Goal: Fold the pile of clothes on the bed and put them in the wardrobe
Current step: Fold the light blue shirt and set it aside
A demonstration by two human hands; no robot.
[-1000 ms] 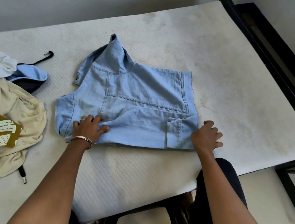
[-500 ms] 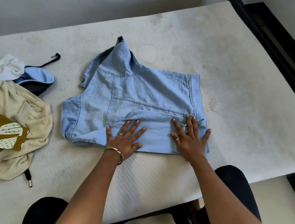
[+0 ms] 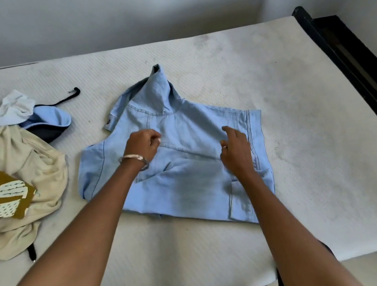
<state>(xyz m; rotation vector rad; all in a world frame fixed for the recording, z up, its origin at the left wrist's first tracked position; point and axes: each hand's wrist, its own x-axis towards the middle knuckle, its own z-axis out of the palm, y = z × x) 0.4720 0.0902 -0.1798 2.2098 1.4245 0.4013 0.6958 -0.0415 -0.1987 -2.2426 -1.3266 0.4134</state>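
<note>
My left hand (image 3: 143,143) curled, grasp unclear; right hand (image 3: 235,147) relaxed over denim shirt (image 3: 185,167). Soft, light; take it by the shoulders.

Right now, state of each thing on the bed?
Denim shirt: spread flat, partly folded, collar up.
Left hand: fingers curled, over the shirt; grip unclear.
Right hand: relaxed, on the shirt.
Beige garment: crumpled, unfolded.
White garment: crumpled, unfolded.
Mattress: bare, stained.

Both hands left the denim shirt's (image 3: 185,167) near hem and moved up its middle, the left hand (image 3: 141,146) curled, the right hand (image 3: 237,153) loosely spread.
</note>
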